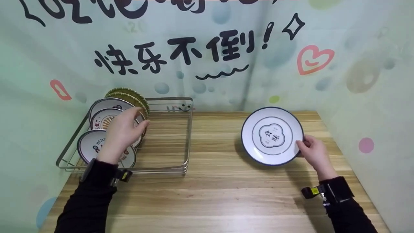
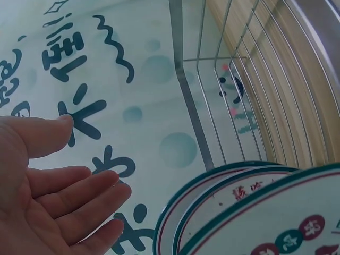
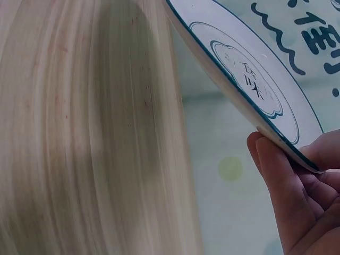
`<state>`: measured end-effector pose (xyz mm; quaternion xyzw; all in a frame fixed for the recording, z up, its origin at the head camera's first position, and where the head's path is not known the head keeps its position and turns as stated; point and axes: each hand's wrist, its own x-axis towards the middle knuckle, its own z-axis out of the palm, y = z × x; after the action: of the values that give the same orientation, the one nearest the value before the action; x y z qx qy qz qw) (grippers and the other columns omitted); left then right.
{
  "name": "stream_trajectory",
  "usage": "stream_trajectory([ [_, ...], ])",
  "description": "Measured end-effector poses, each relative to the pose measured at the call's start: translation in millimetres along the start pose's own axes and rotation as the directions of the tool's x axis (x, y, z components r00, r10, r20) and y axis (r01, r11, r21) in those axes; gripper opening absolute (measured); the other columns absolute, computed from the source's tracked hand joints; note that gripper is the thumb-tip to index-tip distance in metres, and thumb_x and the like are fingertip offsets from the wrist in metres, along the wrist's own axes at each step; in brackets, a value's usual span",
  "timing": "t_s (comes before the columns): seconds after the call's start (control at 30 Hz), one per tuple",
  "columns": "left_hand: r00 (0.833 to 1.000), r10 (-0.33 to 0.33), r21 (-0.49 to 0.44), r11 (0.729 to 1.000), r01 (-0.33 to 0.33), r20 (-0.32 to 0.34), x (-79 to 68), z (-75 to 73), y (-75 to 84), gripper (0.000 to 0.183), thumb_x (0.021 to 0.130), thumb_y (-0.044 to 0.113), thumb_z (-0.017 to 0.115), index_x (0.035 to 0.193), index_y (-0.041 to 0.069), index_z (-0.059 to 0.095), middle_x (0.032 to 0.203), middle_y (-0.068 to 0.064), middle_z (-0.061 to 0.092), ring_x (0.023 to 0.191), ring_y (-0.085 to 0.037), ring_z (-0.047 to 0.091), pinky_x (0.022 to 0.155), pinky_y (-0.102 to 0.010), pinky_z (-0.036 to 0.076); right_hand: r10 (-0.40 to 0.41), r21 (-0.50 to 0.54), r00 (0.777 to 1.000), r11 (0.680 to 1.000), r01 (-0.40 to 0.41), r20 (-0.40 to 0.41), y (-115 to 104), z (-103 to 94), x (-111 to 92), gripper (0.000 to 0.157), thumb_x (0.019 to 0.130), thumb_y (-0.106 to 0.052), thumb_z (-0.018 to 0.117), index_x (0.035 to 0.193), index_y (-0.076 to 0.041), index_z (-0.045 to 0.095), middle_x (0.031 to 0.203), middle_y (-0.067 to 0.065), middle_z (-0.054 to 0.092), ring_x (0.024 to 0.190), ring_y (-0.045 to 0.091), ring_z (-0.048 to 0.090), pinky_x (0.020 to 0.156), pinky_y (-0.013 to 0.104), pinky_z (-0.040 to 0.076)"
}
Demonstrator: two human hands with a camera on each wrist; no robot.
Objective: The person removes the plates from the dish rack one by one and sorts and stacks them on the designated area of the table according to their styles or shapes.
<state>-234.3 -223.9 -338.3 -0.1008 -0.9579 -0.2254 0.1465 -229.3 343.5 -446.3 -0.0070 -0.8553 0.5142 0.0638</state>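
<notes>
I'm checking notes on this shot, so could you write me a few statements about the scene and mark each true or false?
1. The right hand pinches the edge of a white plate. True.
2. A wire rack on the wooden table holds several plates. True.
3. The white plate lies flat on the table. False: it is held tilted, clear of the tabletop.
4. In the head view, the left hand overlaps the plates in the rack. True.
5. The left hand grips a plate. False: its thumb and fingers are apart and hold nothing.
</notes>
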Motion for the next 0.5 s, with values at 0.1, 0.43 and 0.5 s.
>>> stream_trajectory([
  [0.1,1.0,-0.002,0.016,1.0,0.002,-0.004,-0.5,-3.9,-4.5,0.055,0.096,0.025,0.065,0.136,-0.009,0.049,0.127,-0.029,0.058,0.115,-0.045,0.055,0.098,-0.06,0.042,0.024,0.001,1.0,1.0,-0.024,0.006,5,-5.4,2,0.039,0.102,-0.009,0.05,0.125,0.022,0.049,0.107,0.036,0.064,0.066,0.005,0.066,0.065,0.024,0.059],
  [0.43,0.999,-0.007,0.053,0.999,0.01,-0.054,-0.8,-11.8,-17.5,0.047,0.095,0.023,0.066,0.128,-0.009,0.054,0.122,-0.03,0.06,0.111,-0.046,0.055,0.094,-0.06,0.043,0.073,-0.039,0.997,0.997,-0.073,0.005,16,-18.1,7,0.04,0.101,-0.009,0.048,0.125,0.024,0.047,0.101,0.03,0.067,0.066,0.006,0.066,0.065,0.024,0.059],
  [0.5,0.999,-0.019,0.06,0.998,0.022,-0.047,-0.2,-13.8,-18.8,0.049,0.095,0.023,0.066,0.129,-0.009,0.053,0.123,-0.031,0.058,0.113,-0.047,0.054,0.095,-0.061,0.042,0.073,-0.053,0.997,0.996,-0.073,0.007,18,-20.3,8,0.04,0.101,-0.009,0.048,0.124,0.024,0.047,0.102,0.031,0.066,0.065,0.005,0.066,0.066,0.024,0.059],
])
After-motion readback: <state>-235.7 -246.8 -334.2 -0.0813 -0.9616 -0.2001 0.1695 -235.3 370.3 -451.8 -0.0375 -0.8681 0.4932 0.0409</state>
